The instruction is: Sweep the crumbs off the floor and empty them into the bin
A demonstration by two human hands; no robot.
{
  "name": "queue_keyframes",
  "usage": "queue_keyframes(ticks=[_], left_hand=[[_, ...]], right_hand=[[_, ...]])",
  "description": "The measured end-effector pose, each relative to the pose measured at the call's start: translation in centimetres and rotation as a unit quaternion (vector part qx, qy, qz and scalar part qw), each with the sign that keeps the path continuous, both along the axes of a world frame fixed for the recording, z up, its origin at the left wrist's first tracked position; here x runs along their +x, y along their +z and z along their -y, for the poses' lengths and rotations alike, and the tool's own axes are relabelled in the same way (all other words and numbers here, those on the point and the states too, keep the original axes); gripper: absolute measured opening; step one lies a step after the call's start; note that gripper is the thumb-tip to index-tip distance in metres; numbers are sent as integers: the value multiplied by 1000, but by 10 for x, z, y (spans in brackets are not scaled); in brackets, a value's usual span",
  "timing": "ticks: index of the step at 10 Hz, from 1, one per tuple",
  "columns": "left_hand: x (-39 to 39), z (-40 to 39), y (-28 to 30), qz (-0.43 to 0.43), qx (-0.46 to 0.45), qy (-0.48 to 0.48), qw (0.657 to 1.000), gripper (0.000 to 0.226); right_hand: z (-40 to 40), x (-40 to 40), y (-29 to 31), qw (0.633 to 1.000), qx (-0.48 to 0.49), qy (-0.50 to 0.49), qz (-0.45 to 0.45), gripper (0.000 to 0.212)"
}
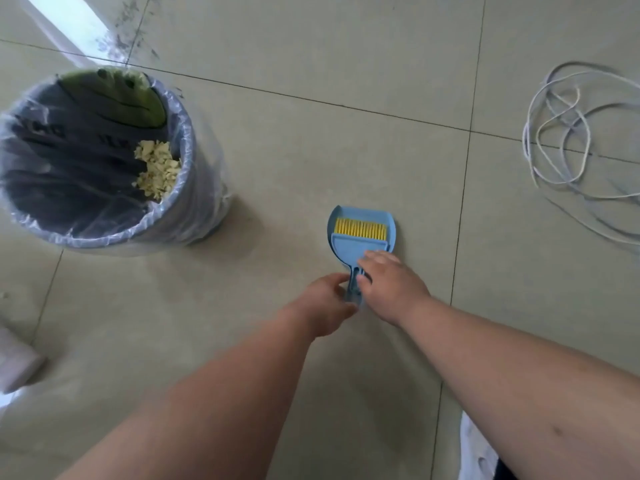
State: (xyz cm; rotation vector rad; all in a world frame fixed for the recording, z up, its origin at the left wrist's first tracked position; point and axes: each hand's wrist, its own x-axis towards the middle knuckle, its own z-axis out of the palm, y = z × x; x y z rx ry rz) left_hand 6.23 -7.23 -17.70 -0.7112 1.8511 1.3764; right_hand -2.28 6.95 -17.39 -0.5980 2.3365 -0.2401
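A small blue dustpan [346, 212] lies flat on the tiled floor, and a blue brush with yellow bristles [360, 229] rests inside it. My left hand [329, 301] curls around the handle end of the set. My right hand [393, 284] lies on the brush body, fingers spread over it. To the left stands a round bin [162, 216] lined with a clear plastic bag. Pale yellow crumbs [157, 169] sit in a heap inside it near the right wall, beside a green item [138, 98].
A loose coil of white cable [561, 133] lies on the floor at the right. A pale object [17, 362] sits at the left edge. White cloth [481, 452] shows at the bottom right. Dark scuff marks [128, 32] streak the tiles behind the bin.
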Motion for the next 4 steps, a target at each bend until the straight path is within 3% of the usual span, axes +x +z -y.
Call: queue_keyframes(ticks=[1,2,4], left_hand=[[-11,15,14,17,-64,-39,997,86],[-25,35,60,-36,-116,-19,992,83],[-78,69,220,-213,-152,-4,965,94]], right_hand=[[5,-14,9,1000,2,5,-13,33],[10,-29,51,1000,-19,-15,-17,34],[28,-71,194,980,-170,-71,-74,48]])
